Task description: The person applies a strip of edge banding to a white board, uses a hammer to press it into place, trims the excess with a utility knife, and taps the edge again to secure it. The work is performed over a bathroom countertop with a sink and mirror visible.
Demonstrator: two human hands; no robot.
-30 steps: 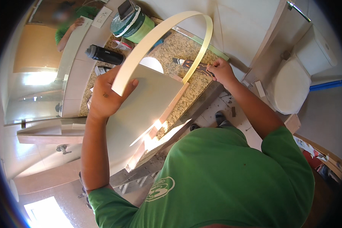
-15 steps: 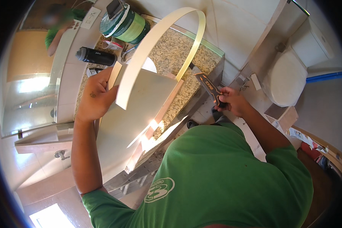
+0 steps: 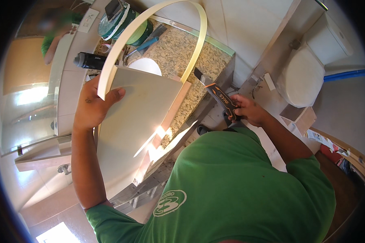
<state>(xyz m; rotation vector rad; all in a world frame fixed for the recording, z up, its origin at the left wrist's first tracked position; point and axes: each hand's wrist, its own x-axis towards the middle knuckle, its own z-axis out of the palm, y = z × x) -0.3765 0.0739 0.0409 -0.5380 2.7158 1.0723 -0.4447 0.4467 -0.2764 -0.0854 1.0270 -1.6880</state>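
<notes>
My left hand (image 3: 94, 106) grips the upper left edge of a grey-white panel (image 3: 138, 109), its thumb flat on the face and its other fingers hidden behind. A pale cream edging strip (image 3: 146, 19) arches above the panel in a big loop. One end hangs in front of my left hand; the other comes down by the panel's far right corner. Off the panel's right side, my right hand (image 3: 249, 110) is closed around the black-and-orange handle of a utility knife (image 3: 223, 99). Its blade points up and left, apart from the strip.
The panel leans over a speckled granite counter (image 3: 178, 52). A green bucket (image 3: 140, 32), a black bottle (image 3: 91, 60), a blue-handled hammer (image 3: 146, 45) and a white round basin (image 3: 146, 66) are beyond it. A toilet (image 3: 302, 83) stands at right, a mirror (image 3: 32, 93) at left.
The strip's loop has shifted left and upward, its near end now lower against my left hand. That hand has moved slightly left. The knife has tilted a little, still in my right hand.
</notes>
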